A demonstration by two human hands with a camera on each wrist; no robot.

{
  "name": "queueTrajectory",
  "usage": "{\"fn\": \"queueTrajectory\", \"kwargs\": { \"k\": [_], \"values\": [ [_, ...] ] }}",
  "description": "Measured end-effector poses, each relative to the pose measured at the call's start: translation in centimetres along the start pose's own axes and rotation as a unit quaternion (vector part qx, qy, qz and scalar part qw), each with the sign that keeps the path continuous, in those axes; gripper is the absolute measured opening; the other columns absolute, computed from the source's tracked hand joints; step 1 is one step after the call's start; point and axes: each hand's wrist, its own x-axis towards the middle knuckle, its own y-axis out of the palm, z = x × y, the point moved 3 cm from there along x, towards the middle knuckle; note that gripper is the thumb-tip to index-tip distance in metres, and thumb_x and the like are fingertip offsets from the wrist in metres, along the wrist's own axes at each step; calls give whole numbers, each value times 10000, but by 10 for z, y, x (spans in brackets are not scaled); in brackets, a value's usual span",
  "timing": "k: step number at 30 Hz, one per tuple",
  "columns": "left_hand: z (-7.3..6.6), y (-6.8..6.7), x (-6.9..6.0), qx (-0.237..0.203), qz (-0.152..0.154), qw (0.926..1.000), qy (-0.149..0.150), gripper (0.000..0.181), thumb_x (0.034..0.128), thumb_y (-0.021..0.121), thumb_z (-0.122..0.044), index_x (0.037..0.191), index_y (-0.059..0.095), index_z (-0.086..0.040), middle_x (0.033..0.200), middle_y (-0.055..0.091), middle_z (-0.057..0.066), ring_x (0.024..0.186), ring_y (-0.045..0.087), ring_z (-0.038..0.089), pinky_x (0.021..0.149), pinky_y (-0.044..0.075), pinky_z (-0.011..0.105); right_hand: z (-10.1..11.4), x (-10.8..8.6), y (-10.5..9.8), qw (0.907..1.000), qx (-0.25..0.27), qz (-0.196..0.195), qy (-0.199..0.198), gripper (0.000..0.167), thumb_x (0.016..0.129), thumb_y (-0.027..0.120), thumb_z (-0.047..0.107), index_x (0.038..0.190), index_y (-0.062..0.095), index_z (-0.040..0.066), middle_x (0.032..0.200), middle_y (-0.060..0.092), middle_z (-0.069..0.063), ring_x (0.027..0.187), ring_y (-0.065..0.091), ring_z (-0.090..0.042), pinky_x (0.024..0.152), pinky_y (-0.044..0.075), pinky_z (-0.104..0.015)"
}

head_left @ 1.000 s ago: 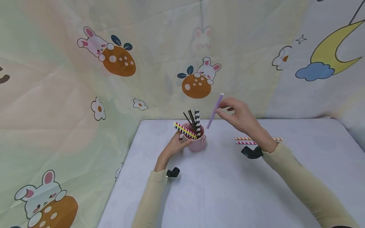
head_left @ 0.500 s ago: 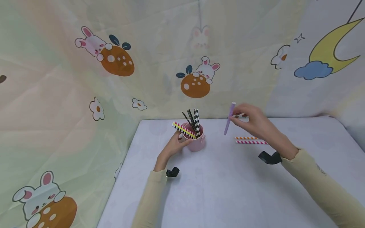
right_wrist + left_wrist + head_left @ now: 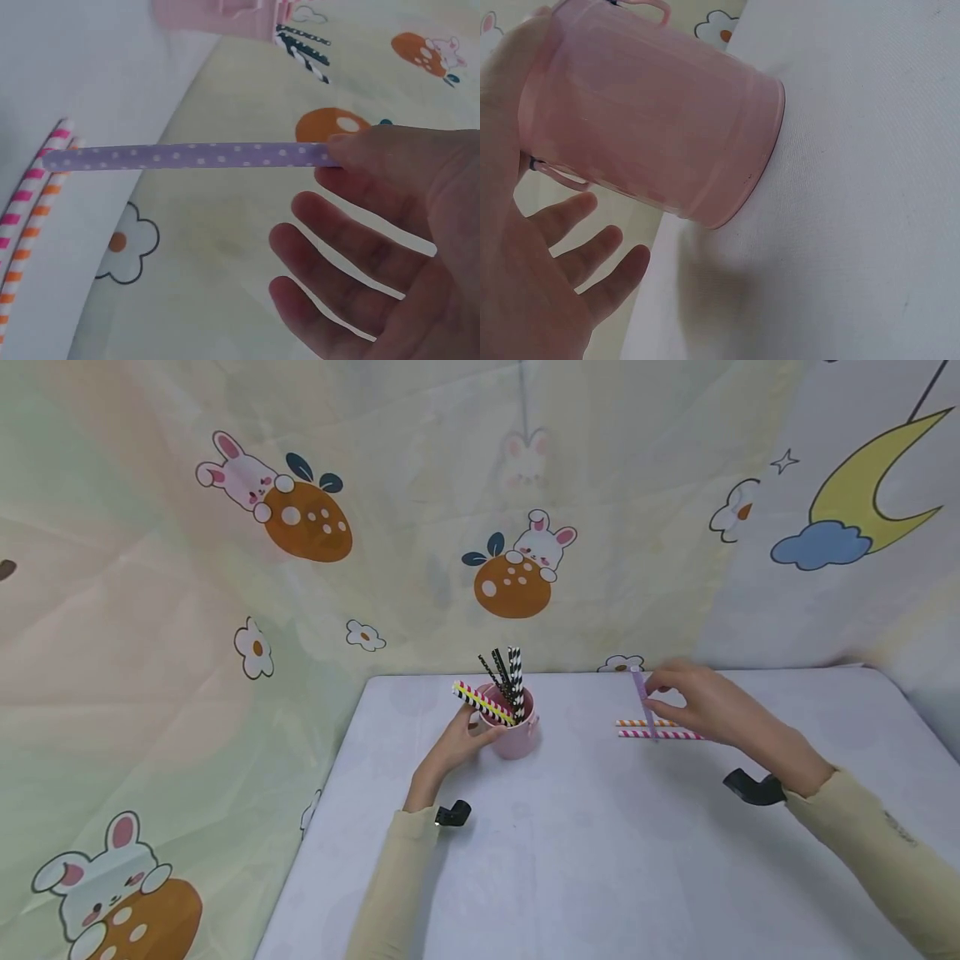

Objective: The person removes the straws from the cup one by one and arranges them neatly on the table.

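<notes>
My right hand (image 3: pixel 697 702) pinches a purple paper straw with white dots (image 3: pixel 195 156) near one end, between thumb and forefinger; the other fingers are spread apart. In the head view its lower end hangs over a pink-striped straw (image 3: pixel 675 735) and an orange-striped straw (image 3: pixel 632 723) lying side by side on the table. My left hand (image 3: pixel 455 743) holds the pink bucket (image 3: pixel 652 105) near its rim, the remaining fingers off the wall. Black-and-white patterned straws (image 3: pixel 517 677) stand in the bucket, and pink- and yellow-striped straws (image 3: pixel 483 703) lean toward its left rim.
The white-covered table (image 3: pixel 570 860) ends at the back against a hanging cloth (image 3: pixel 405 568) printed with rabbits, flowers and a moon. A black wrist mount (image 3: pixel 453 813) shows at the left cuff, another black mount (image 3: pixel 753 787) at the right.
My right hand has moved right and down with the purple straw, away from the bucket to above the two lying straws. The left hand and bucket have stayed in place.
</notes>
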Motion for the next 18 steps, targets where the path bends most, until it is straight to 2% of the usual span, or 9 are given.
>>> {"fn": "queueTrajectory", "kwargs": {
  "k": [5,12,18],
  "values": [
    [0,1,0,42,4,10000,30,847,902,713,-497,1588,242,-339,1606,363,35,1465,377,265,1173,395,494,-11,-8,5,9980,-433,422,173,194,876,776,187,1049,738,107,1045,689,-61,897,639,-206,757,594,-406],
    [-2,0,-3,23,-57,10000,-27,818,926,714,-409,1588,240,-328,1608,356,37,1467,374,269,1178,395,481,-24,-15,15,9868,-1534,524,-57,220,826,816,168,1017,733,94,933,683,-57,743,595,-171,668,571,-380],
    [-3,0,-1,-44,40,10000,3,811,950,699,-323,1603,221,-275,1619,334,77,1479,354,297,1187,379,493,-32,-19,25,9757,-2082,686,-13,290,790,852,161,1039,731,75,940,683,-90,774,628,-235,691,585,-430]
  ]
}}
